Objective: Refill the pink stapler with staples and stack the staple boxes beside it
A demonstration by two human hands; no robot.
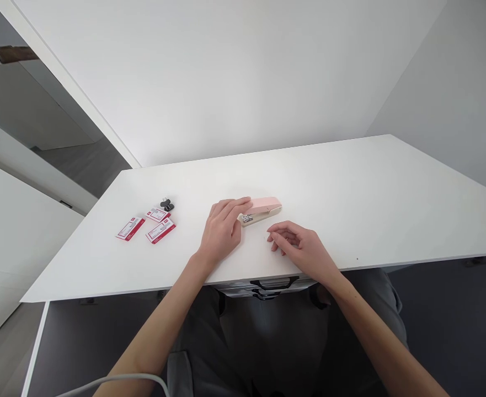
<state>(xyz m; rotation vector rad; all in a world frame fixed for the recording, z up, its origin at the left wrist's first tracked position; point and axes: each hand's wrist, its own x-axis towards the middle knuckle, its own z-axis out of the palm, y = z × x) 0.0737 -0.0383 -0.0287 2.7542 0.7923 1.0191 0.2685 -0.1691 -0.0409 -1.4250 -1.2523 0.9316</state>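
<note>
Seemingly to steady it, the left hand [221,227] holds a pink stapler [266,205] mid-way along a white desk [329,187], while the right hand [298,242] curls narrowly nearby, possible contents indiscernible.

Look to your left: three red-and-white cards [160,231] lie on the white table [329,193], small black clips [167,204] just beyond them! Below your table's near edge, black drawer handles [273,288]; lower left, a pale cable [133,376] curves through!
</note>
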